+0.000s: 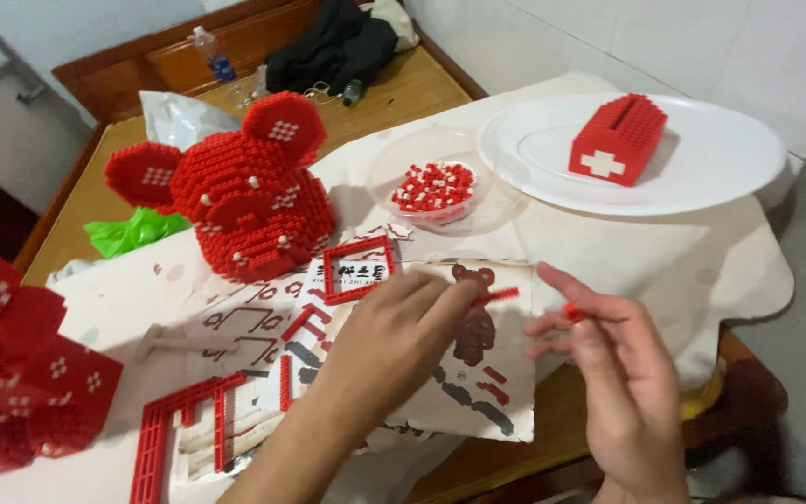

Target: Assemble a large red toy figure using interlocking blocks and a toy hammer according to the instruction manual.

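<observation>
My left hand (394,341) pinches a thin red brick strip (499,296) over the printed instruction sheet (496,401). My right hand (622,373) is close beside it on the right, with a tiny red brick (572,313) held between thumb and fingertips. A red brick bear head (240,191) with round ears stands behind the hands. A square red brick frame (358,269) lies flat on the sheet just in front of it. A clear bowl (434,189) of small red and white bricks sits behind that.
A white plate (701,163) at the back right carries a red brick box with a white cross (618,138). Red brick pieces (20,373) sit at the left edge, a long red frame (184,425) at the front left. Green bag (132,231), bottle (209,51) and dark clothing (333,47) lie behind.
</observation>
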